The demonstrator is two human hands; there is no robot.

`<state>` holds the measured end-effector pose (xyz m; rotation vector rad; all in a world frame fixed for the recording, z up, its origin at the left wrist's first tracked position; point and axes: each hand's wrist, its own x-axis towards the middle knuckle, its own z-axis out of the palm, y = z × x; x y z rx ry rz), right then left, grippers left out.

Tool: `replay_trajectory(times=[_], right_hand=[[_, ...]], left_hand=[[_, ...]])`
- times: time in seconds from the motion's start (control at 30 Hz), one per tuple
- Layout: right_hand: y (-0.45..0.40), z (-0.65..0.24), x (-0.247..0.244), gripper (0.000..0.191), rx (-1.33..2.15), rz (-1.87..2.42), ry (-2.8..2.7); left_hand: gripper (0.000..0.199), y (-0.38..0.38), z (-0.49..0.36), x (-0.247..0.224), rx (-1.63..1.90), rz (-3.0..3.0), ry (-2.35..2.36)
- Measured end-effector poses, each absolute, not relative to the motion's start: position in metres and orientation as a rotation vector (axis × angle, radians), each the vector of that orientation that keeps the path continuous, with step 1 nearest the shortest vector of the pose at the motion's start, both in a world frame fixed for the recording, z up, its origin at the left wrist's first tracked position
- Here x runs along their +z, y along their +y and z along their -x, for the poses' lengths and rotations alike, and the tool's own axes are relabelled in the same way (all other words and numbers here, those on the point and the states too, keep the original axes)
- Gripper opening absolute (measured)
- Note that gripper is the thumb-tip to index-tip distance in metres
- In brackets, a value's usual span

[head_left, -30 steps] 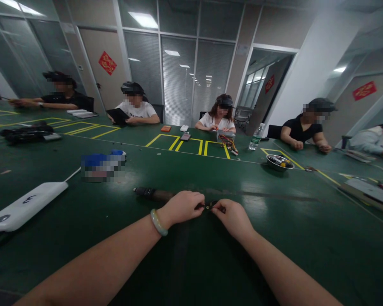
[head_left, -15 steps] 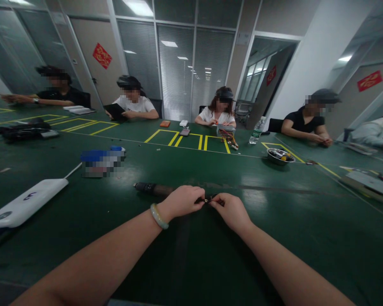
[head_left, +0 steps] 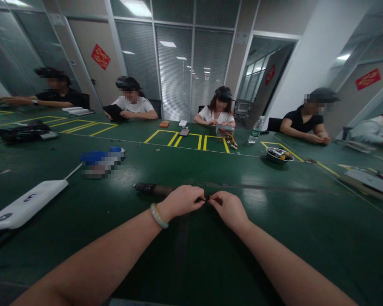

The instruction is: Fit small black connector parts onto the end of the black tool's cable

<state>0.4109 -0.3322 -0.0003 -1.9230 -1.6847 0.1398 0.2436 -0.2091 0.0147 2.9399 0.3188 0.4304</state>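
My left hand (head_left: 185, 200), with a pale bangle at the wrist, is closed in a pinch over the middle of the table. My right hand (head_left: 228, 208) pinches just opposite, and the fingertips of the two nearly meet. Between them shows a small dark piece with a brass-coloured bit (head_left: 206, 198); it is too small to name, and the fingers cover most of it. Behind my left hand lies a dark, cylindrical tool (head_left: 153, 189) with a narrow metal tip pointing left. Its right end is hidden by that hand.
A white power bank (head_left: 28, 204) with a cable lies at the left, near a blurred blue-and-white item (head_left: 104, 162). Farther off are a metal bowl (head_left: 279, 156) of small parts, a water bottle (head_left: 256, 131) and bundled wires (head_left: 228, 138). Several people sit around the green table (head_left: 191, 263).
My hands stay almost in place. The right fingertips have shifted slightly toward the left ones, and less of the brass-coloured bit shows.
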Motion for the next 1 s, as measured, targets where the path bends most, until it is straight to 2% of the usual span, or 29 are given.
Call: replay_trajectory(times=[0.27, 1.0], right_hand=[[-0.3325, -0.4109, -0.0003, 0.008, 0.148, 1.879, -1.691], [-0.3319, -0.4104, 0.0023, 0.007, 0.099, 1.861, -1.739]], left_hand=[[0.016, -0.2107, -0.2428, 0.0175, 0.394, -2.933, 0.427], [0.016, -0.2111, -0.2435, 0.0192, 0.402, -2.919, 0.427]])
